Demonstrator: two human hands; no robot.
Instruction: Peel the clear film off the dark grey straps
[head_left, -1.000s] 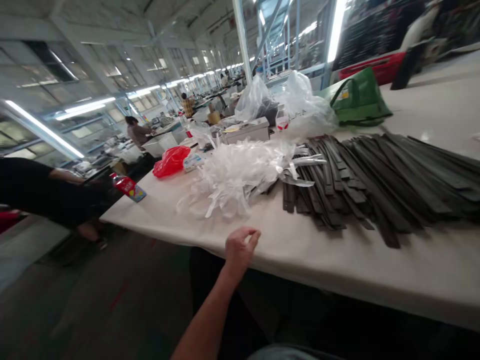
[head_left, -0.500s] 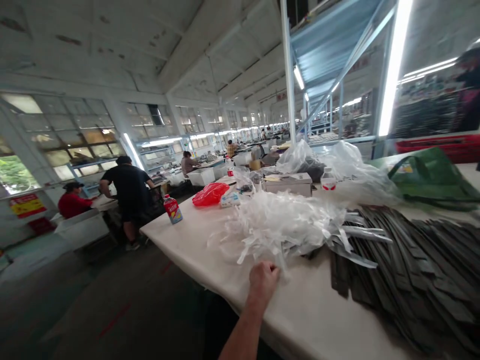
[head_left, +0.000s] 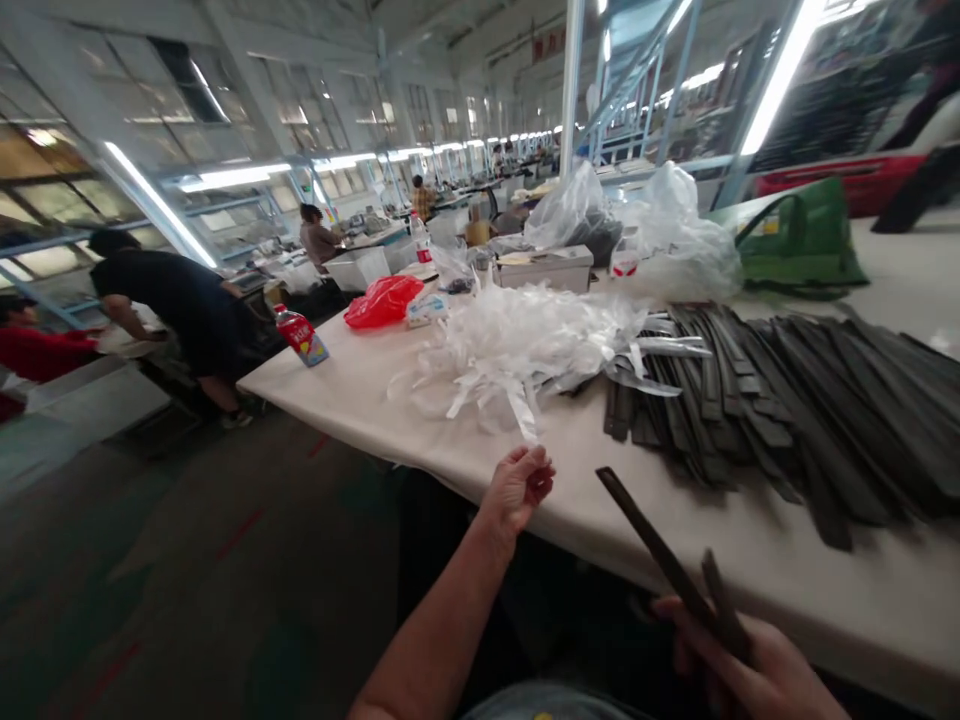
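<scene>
My left hand (head_left: 519, 488) is closed in a pinch at the near edge of the table, on the end of a translucent white plastic strip (head_left: 519, 408). That strip trails out of a loose heap of similar white strips (head_left: 551, 330). At the lower right, my right hand (head_left: 772, 665) is closed around a dark, flat fabric-like strip (head_left: 652, 540). A second dark end rises beside it; whether it is the same strip folded over, I cannot tell. Many more dark strips (head_left: 750, 400) lie fanned out on the table to the right of the white heap.
On the pale-covered table (head_left: 352, 400) stand a red drink bottle (head_left: 301, 337), a red plastic bag (head_left: 384, 302), a grey box (head_left: 544, 270), clear plastic bags (head_left: 667, 240) and a green bag (head_left: 810, 240). Other people work at the left, one in black (head_left: 169, 305) bending over.
The view has tilted down and turned right. My right hand has come into view holding the dark strip. My left hand remains closed near the white heap, its pinch now showing.
</scene>
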